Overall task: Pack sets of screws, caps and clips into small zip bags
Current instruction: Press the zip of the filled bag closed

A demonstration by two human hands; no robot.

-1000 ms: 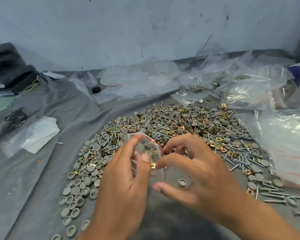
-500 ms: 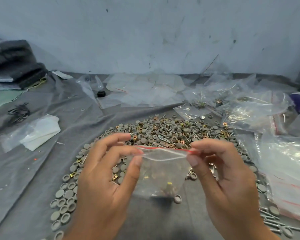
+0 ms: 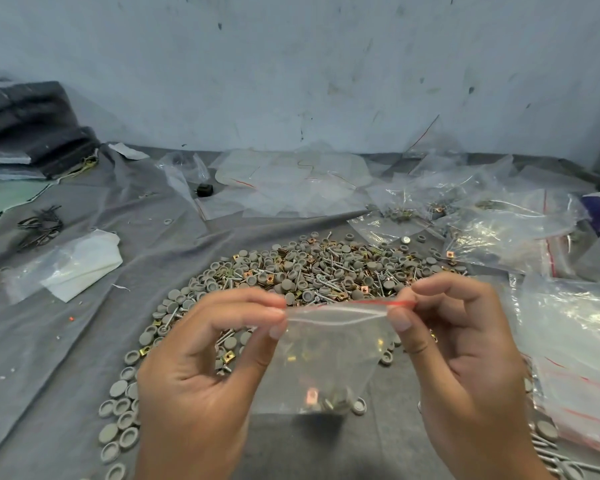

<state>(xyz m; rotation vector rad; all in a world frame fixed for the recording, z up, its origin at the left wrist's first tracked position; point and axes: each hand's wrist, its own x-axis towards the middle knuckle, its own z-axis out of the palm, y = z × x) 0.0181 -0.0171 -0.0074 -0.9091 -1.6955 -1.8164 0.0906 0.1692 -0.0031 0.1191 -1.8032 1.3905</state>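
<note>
While both hands hold it up off the surface (image 3: 84,358), the small zip bag (image 3: 329,362) hangs with its mouth uppermost, which keeps the few parts inside settled in its bottom corner instead of spilling. The left hand (image 3: 194,382) pinches the top left end of the bag between thumb and forefinger; the right hand (image 3: 465,358) pinches the top right end the same way. Their fingers (image 3: 400,318) are curled and closed on the plastic right at the red zip strip (image 3: 378,303), one hand at each end, so the mouth is stretched flat. That looks like the grip for pressing the seal shut, though whether the strip is already closed along its length cannot be told.

Inside the bag, low down, lie a copper-coloured clip and some grey caps; any screws in there are too blurred to make out. Beyond the bag, in the middle of the surface, sits the loose heap of parts (image 3: 326,271), within easy reach for the next set. A row of grey caps (image 3: 118,427) trails off its near left edge. Filled and empty plastic bags (image 3: 499,230) lie at the far right, with a further stack (image 3: 575,358) at the near right, probably the finished ones kept apart from the heap.
</note>
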